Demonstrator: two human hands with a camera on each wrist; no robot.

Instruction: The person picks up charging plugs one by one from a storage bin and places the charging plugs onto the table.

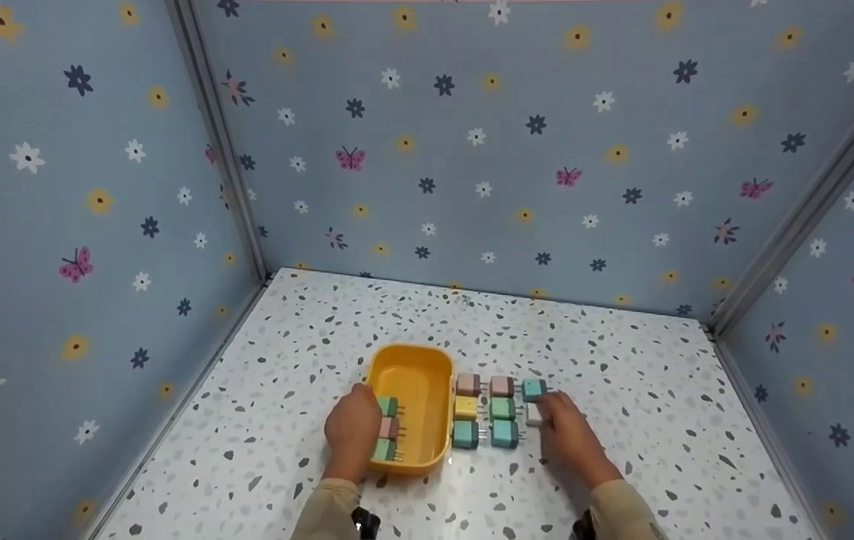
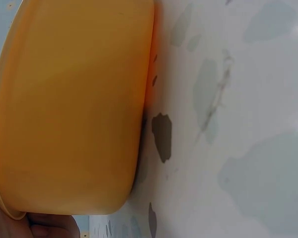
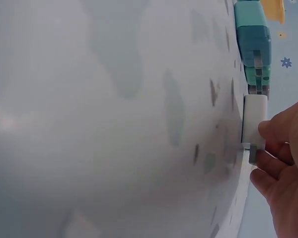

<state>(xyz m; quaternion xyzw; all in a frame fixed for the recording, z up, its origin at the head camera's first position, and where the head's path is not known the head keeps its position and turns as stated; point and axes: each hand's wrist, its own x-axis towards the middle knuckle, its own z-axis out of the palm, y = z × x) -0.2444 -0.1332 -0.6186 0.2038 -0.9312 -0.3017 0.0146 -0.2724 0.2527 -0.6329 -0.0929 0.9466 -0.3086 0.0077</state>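
Note:
A yellow plastic bin (image 1: 425, 420) stands on the speckled table. My left hand (image 1: 353, 431) grips its left rim, and the left wrist view shows the bin's outer wall (image 2: 74, 109) close up. Along the bin's left side lie green and pink charger plugs (image 1: 388, 428), prongs pointing right. My right hand (image 1: 573, 439) pinches a white charger plug (image 3: 254, 119) between thumb and fingers, low at the table, at the right end of the middle row. Beside it are a teal plug (image 1: 533, 389) behind and a green plug (image 1: 502, 409) to the left.
More plugs stand in rows right of the bin: pink ones (image 1: 468, 385) at the back, a yellow one (image 1: 465, 408) in the middle, teal ones (image 1: 503, 433) in front. Flower-patterned walls (image 1: 472, 150) enclose the table (image 1: 269, 360) at the back and sides.

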